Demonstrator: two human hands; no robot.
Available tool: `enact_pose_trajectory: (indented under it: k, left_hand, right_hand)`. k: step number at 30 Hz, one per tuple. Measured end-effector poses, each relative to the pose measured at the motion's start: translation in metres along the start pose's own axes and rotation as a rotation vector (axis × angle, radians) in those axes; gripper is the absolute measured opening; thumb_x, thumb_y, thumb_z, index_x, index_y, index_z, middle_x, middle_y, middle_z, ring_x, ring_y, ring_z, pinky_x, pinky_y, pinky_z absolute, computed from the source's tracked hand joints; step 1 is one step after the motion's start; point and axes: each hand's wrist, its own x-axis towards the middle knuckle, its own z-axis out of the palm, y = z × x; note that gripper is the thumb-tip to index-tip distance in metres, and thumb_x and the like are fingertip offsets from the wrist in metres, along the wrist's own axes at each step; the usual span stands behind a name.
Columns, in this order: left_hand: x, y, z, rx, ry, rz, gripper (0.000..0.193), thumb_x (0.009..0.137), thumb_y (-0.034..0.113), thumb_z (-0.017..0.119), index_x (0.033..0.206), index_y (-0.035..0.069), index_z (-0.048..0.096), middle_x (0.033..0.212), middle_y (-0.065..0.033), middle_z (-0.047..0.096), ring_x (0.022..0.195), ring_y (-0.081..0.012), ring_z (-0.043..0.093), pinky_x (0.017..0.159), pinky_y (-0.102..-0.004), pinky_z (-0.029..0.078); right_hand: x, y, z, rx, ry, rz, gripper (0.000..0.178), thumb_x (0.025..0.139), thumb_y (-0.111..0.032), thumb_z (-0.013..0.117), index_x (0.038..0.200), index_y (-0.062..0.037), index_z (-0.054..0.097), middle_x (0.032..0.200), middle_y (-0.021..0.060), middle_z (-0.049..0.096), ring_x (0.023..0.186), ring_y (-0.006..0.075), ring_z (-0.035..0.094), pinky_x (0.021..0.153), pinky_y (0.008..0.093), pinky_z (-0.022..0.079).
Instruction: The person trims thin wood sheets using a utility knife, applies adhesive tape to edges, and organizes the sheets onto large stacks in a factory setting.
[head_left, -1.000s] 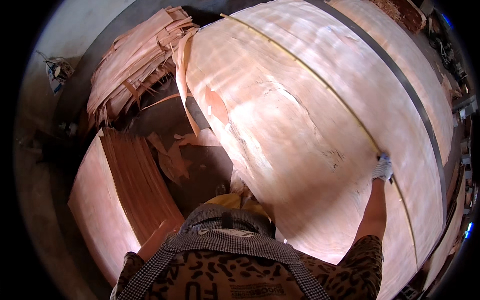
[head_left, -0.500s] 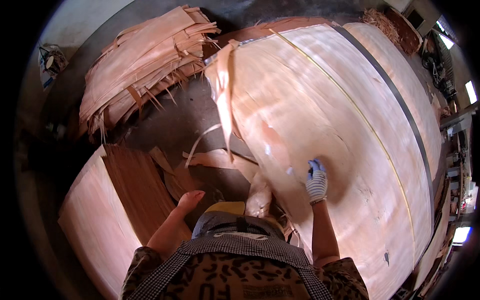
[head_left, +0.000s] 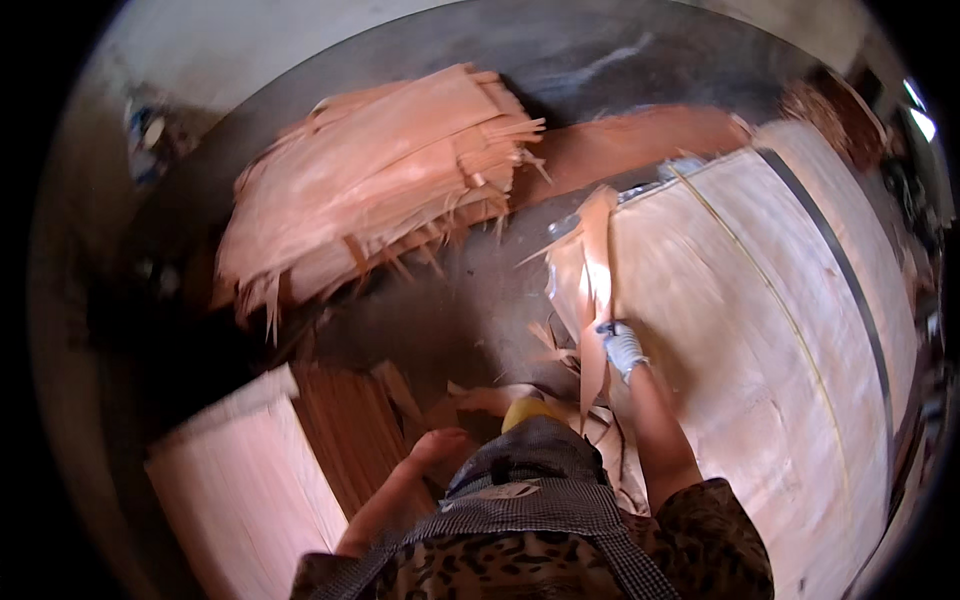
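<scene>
My right hand [head_left: 624, 349], in a striped knit glove with bluish fingertips, is at the left edge of a large stack of pale wood veneer sheets [head_left: 720, 330]. Its fingers are closed at a long loose veneer strip [head_left: 597, 265], which hangs over that edge. Motion blur softens the grip. My bare left hand [head_left: 440, 446] hangs in front of my body with its fingers curled in; nothing shows in it. Below it on the left is a smaller, squared stack of veneer [head_left: 245, 480], with its layered side facing me.
A ragged pile of reddish veneer [head_left: 370, 180] lies on the grey floor [head_left: 480, 310] at the far left. Scraps [head_left: 490, 398] litter the floor by my feet. A yellow band [head_left: 765, 275] and a dark band [head_left: 830, 245] cross the large stack.
My right hand has moved from the middle of the large stack's surface to the loose strip at its left edge. The view has shifted, so the stacks appear lower and further right.
</scene>
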Motion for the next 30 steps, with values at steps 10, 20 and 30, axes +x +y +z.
enact_pose_trajectory:
  k: [10,20,30]
  left_hand:
    - [0.126,-0.11,-0.164,0.023,-0.085,-0.287,0.025,0.083,0.021,0.051,0.102,0.005,0.058,0.089,-0.0081,0.061,0.08,-0.0168,0.059,0.069,-0.0288,0.046]
    - [0.429,-0.03,-0.278,0.099,-0.414,-0.141,0.027,0.083,0.019,0.052,0.103,0.002,0.055,0.094,-0.0083,0.059,0.081,-0.0171,0.058,0.069,-0.0289,0.046]
    - [0.701,0.034,-0.516,0.096,-0.258,0.157,0.028,0.084,0.018,0.052,0.105,0.0,0.053,0.098,-0.0086,0.057,0.081,-0.0174,0.056,0.068,-0.029,0.045]
  right_hand:
    - [0.127,-0.168,0.025,0.145,0.139,0.046,0.018,0.078,-0.015,0.048,0.09,-0.0092,0.06,0.082,0.012,0.059,0.074,0.0244,0.059,0.07,0.0332,0.047]
    - [0.312,-0.24,-0.001,0.431,0.734,0.006,0.029,0.08,-0.015,0.045,0.107,-0.0088,0.052,0.095,0.0164,0.056,0.093,0.0278,0.052,0.076,0.0348,0.044]
    - [0.311,-0.261,0.081,0.09,0.337,0.648,0.029,0.081,-0.017,0.045,0.105,-0.0025,0.055,0.111,0.0191,0.052,0.099,0.0273,0.053,0.082,0.0346,0.044]
